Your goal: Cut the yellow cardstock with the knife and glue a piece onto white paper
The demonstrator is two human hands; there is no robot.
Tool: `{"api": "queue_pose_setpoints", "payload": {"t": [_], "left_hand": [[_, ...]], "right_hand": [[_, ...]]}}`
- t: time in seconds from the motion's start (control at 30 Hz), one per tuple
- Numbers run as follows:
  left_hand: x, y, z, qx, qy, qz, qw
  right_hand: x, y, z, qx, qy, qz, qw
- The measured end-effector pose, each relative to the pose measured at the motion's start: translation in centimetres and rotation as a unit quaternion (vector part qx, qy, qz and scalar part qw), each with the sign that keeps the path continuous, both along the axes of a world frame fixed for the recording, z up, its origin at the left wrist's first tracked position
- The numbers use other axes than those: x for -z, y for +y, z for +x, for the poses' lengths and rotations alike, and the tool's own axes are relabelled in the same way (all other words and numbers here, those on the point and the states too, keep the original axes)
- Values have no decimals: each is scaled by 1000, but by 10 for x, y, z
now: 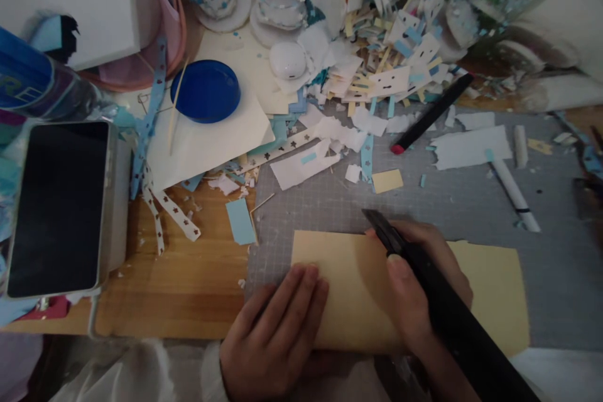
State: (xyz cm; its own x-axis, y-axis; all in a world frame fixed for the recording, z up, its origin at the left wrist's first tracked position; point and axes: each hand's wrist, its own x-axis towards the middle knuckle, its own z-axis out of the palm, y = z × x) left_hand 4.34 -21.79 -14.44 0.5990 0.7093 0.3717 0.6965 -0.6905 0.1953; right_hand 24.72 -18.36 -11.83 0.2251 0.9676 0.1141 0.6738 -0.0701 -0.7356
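Note:
A sheet of pale yellow paper point(351, 301) lies on the grey cutting mat point(277, 213) at the front edge of the table. My left hand point(277, 326) rests flat on the left part of this sheet, fingers stretched out. Over its middle, my right hand point(424, 282) grips a black craft knife point(438, 301). The blade points up and left, just past the sheet's top edge; whether it touches anything I cannot tell. Beyond the blade lie a small yellow card piece point(387, 181) and a torn white strip point(306, 163).
A black pen point(431, 114) and a white pen point(513, 191) lie on the mat. Paper faces and scraps point(391, 69) pile up behind. To the left are a blue lid point(207, 91), a phone point(59, 207) propped upright and a water bottle point(42, 75).

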Motion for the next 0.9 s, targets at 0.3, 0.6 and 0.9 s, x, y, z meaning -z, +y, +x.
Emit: {"api": "queue_pose_setpoints", "payload": {"t": [0.3,0.6,0.9], "left_hand": [[-3,1,2,-12,-10,2,1000],[-3,2,4,-14,-20,-4,1000],[-6,6,9,-34,-29,-10,999]], "right_hand": [[2,1,3,-12,7,-1,1000],[1,2,4,-26,-3,-6,1000],[-2,1,7,-64,18,48,997]]}}
